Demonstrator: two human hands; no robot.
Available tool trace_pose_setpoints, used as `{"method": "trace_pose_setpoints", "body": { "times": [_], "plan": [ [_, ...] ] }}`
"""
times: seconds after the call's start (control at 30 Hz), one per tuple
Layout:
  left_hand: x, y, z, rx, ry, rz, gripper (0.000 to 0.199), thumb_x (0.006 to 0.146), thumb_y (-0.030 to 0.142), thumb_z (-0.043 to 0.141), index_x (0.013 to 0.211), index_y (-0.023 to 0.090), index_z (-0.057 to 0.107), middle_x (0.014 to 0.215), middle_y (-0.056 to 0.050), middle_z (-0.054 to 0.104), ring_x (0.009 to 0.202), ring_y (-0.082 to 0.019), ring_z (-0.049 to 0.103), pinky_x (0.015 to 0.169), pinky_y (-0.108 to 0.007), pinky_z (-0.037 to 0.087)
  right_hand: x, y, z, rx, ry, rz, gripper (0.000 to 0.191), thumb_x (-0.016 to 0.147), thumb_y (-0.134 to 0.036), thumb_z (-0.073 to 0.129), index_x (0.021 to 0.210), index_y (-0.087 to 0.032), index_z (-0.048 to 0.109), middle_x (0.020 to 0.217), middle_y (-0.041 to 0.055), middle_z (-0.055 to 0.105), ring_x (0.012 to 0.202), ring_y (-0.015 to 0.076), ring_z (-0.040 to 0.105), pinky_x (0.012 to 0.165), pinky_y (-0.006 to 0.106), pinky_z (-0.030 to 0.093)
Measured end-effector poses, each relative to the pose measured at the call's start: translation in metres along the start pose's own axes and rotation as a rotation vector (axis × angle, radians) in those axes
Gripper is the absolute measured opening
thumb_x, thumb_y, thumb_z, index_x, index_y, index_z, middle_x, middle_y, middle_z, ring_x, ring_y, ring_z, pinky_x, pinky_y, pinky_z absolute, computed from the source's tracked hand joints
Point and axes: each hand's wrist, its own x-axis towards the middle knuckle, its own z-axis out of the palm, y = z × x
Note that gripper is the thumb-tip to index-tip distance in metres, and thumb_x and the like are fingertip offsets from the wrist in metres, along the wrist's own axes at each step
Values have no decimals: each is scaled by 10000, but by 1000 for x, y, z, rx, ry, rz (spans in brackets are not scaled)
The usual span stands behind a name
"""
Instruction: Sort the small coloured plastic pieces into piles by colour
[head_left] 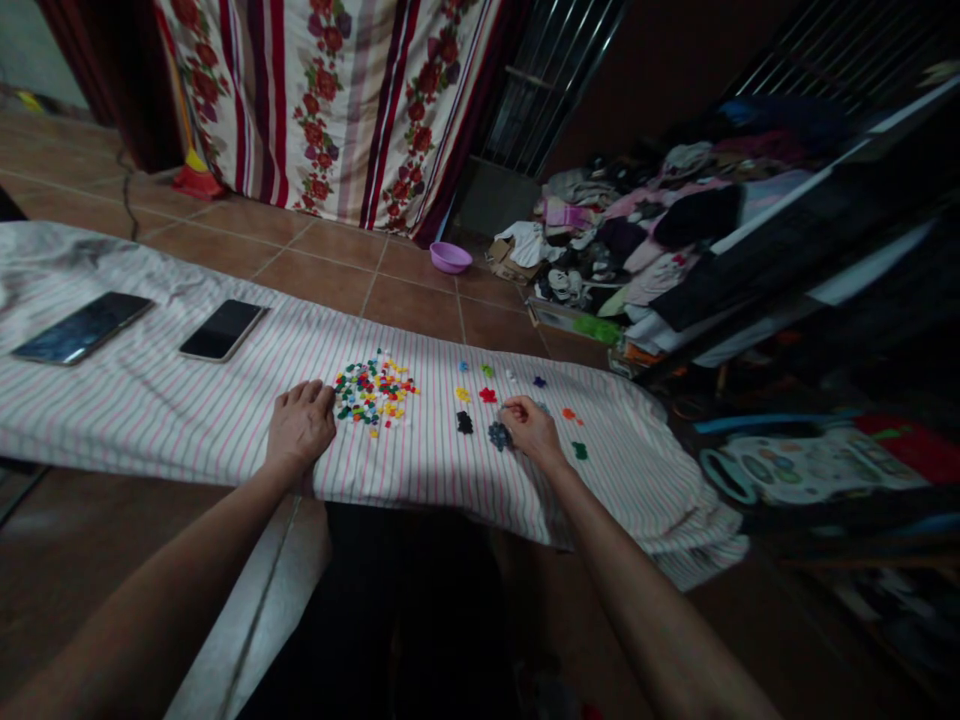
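Observation:
A mixed heap of small colourful pieces lies on the striped cloth. At the heap's left edge my left hand rests on the cloth, fingers stretched out and holding nothing. My right hand is closed in a pinch beside the dark grey pile; whatever is between the fingertips is hidden. Around it sit single-colour groups: black, yellow, red, blue, lime green, white, purple, orange and dark green. A light blue group is partly covered by my right hand.
A tablet and a phone lie on the cloth's left part. Beyond it, a purple basin stands on the tiled floor. Heaped clothes fill the back right, with a floral curtain behind.

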Motion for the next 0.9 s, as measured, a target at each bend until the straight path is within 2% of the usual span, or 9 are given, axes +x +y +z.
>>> {"method": "trace_pose_setpoints", "body": {
  "times": [0.23,0.63,0.9],
  "plan": [
    [0,-1,0,-10,-3,2,333,915,266,367,1124,224,622,1248,-118,630,1162,-296,541,923,-459,397,-12,18,-8,-17,-22,50,180,693,-299,536,792,-222,664,669,1,648,654,179,614,672,295,471],
    [0,-1,2,26,1,3,337,929,274,345,1130,221,611,1265,-112,627,1165,-286,541,926,-443,394,-10,23,8,-41,-55,47,132,723,-250,554,734,-233,684,744,37,711,714,202,658,729,329,504],
    [0,-2,3,38,-2,3,346,927,280,350,1149,218,608,1286,-113,620,1185,-291,536,936,-446,394,-4,27,11,-114,-90,-1,222,764,-208,521,797,-233,739,906,66,756,892,240,694,856,377,511]
  ]
}}
